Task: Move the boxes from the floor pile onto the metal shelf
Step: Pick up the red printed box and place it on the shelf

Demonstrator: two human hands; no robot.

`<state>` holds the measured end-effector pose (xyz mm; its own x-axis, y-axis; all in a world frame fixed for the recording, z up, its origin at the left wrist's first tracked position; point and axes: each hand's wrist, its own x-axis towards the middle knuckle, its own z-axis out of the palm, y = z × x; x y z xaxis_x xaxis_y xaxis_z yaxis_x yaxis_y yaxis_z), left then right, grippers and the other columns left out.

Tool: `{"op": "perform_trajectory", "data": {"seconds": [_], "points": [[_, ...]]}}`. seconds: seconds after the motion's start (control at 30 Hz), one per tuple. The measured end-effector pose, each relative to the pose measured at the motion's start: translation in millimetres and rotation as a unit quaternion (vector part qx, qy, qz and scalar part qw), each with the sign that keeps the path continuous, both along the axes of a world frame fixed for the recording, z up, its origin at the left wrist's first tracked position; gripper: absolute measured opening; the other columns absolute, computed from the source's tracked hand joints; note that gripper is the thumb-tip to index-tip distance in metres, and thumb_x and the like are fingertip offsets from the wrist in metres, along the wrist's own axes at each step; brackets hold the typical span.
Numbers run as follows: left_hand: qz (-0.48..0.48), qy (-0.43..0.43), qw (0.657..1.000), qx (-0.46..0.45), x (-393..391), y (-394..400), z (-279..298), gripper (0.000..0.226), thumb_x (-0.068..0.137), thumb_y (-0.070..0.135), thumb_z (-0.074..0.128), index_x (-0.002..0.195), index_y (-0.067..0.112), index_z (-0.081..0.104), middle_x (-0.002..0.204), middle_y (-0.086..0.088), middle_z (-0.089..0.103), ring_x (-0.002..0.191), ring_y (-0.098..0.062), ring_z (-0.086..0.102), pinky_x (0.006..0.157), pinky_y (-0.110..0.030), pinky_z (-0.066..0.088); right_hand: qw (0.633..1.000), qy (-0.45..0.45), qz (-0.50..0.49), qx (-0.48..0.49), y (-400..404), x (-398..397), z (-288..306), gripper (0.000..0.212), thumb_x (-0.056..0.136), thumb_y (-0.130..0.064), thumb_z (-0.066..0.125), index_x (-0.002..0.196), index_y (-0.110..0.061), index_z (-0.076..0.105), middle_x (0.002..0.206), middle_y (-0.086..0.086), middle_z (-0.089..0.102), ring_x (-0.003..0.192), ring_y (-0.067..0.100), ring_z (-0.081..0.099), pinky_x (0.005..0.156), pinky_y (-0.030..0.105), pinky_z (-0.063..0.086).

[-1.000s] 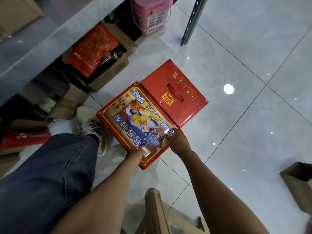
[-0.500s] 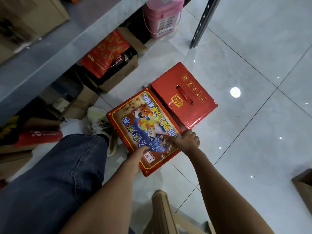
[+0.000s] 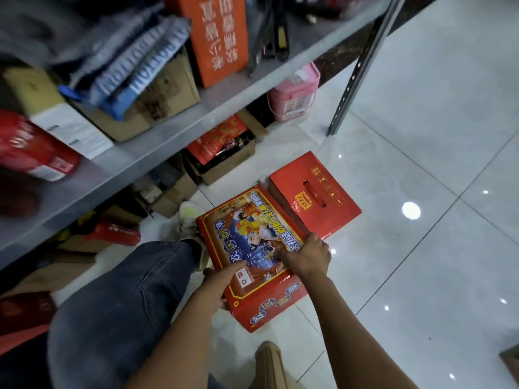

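Observation:
A flat red box with a colourful printed picture [image 3: 247, 234] is tilted up off the white tiled floor, its near side facing me. My left hand [image 3: 217, 287] grips its near left corner, thumb on the picture. My right hand [image 3: 306, 255] holds its right edge with fingers curled over the top. A plain red box with a carry slot [image 3: 314, 195] lies flat on the floor just beyond it. The grey metal shelf [image 3: 157, 141] runs across the upper left, crowded with goods.
On the shelf stand an orange carton [image 3: 222, 37], a brown carton [image 3: 157, 96] and a red cylinder [image 3: 33, 150]. Under it are open cartons [image 3: 224, 161], a pink bucket [image 3: 293, 99] and a fire extinguisher [image 3: 115, 233]. A shelf upright [image 3: 356, 71] meets the floor. My knee [image 3: 118, 304] is left.
The picture box has risen and tipped toward me, showing its near side. My left hand slid further under the corner; the view lifted to take in the shelf.

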<state>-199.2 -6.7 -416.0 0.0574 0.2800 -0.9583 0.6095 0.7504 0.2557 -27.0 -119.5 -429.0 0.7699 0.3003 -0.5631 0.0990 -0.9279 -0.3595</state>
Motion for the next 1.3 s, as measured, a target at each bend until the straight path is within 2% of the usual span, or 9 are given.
{"op": "perform_trajectory", "data": {"seconds": [0.2,0.3,0.6,0.73,0.87,0.97,1.07,1.23,1.3], "points": [[-0.016,-0.086,0.994,0.063,-2,-19,58,0.095,0.040,0.056,0.086,0.123,0.022,0.055,0.099,-0.005,0.074,0.090,-0.028,0.070,0.085,-0.052,0.055,0.994,-0.062,-0.064,0.065,-23,1,71,0.077,0.060,-0.064,0.072,0.115,-0.017,0.047,0.119,0.007,0.059,0.113,0.031,0.050,0.099,0.046,0.040],[-0.025,-0.127,0.986,0.109,-3,-32,82,0.100,0.036,0.062,0.088,0.122,0.025,0.054,0.099,-0.003,0.075,0.088,-0.028,0.072,0.077,-0.056,0.056,0.981,-0.113,-0.121,0.103,-32,-2,112,0.076,0.058,-0.066,0.065,0.116,-0.019,0.048,0.118,0.009,0.057,0.115,0.035,0.048,0.091,0.047,0.042],[-0.039,-0.241,0.940,0.240,8,-99,182,0.086,0.057,0.056,0.085,0.121,0.012,0.049,0.103,-0.009,0.071,0.085,-0.025,0.072,0.057,-0.041,0.060,0.931,-0.253,-0.148,0.217,-85,-1,243,0.065,0.064,-0.064,0.064,0.108,-0.018,0.054,0.114,0.009,0.057,0.114,0.032,0.048,0.096,0.051,0.045],[-0.053,-0.275,0.917,0.285,18,-122,216,0.090,0.045,0.064,0.085,0.115,0.015,0.057,0.098,-0.006,0.074,0.078,-0.025,0.073,0.059,-0.045,0.059,0.898,-0.303,-0.165,0.275,-121,-1,295,0.060,0.065,-0.057,0.069,0.103,-0.013,0.055,0.111,0.011,0.058,0.113,0.035,0.048,0.098,0.049,0.043],[-0.043,-0.319,0.880,0.350,25,-150,258,0.052,0.070,0.040,0.083,0.108,0.012,0.063,0.094,-0.008,0.075,0.074,-0.022,0.071,0.065,-0.037,0.059,0.869,-0.329,-0.192,0.316,-153,-7,334,0.064,0.060,-0.063,0.066,0.104,-0.017,0.055,0.109,0.008,0.058,0.109,0.034,0.051,0.090,0.047,0.048],[-0.032,-0.348,0.861,0.369,30,-161,282,0.049,0.068,0.039,0.084,0.102,0.010,0.063,0.093,-0.010,0.075,0.076,-0.023,0.072,0.067,-0.037,0.059,0.848,-0.376,-0.182,0.326,-171,-6,360,0.067,0.058,-0.067,0.062,0.102,-0.018,0.054,0.108,0.004,0.061,0.111,0.029,0.050,0.086,0.042,0.044],[-0.033,-0.366,0.848,0.381,33,-170,308,0.071,0.051,0.050,0.087,0.101,0.007,0.062,0.092,-0.015,0.074,0.074,-0.029,0.072,0.061,-0.043,0.058,0.813,-0.389,-0.199,0.385,-186,-5,392,0.061,0.062,-0.059,0.069,0.102,-0.015,0.055,0.110,0.008,0.060,0.113,0.031,0.048,0.093,0.045,0.045],[0.025,-0.397,0.797,0.455,33,-180,356,0.047,0.074,0.020,0.083,0.102,0.012,0.046,0.101,-0.008,0.067,0.090,-0.024,0.067,0.084,-0.044,0.055,0.761,-0.436,-0.188,0.442,-196,-8,447,0.053,0.065,-0.052,0.069,0.098,-0.012,0.055,0.107,0.009,0.063,0.113,0.032,0.048,0.092,0.044,0.040],[0.036,-0.415,0.774,0.477,28,-183,376,0.044,0.075,0.015,0.082,0.103,0.010,0.049,0.099,-0.006,0.067,0.088,-0.021,0.066,0.081,-0.039,0.056,0.741,-0.451,-0.176,0.465,-196,-14,469,0.053,0.064,-0.051,0.071,0.098,-0.013,0.056,0.106,0.008,0.065,0.112,0.032,0.048,0.093,0.043,0.039]]}}
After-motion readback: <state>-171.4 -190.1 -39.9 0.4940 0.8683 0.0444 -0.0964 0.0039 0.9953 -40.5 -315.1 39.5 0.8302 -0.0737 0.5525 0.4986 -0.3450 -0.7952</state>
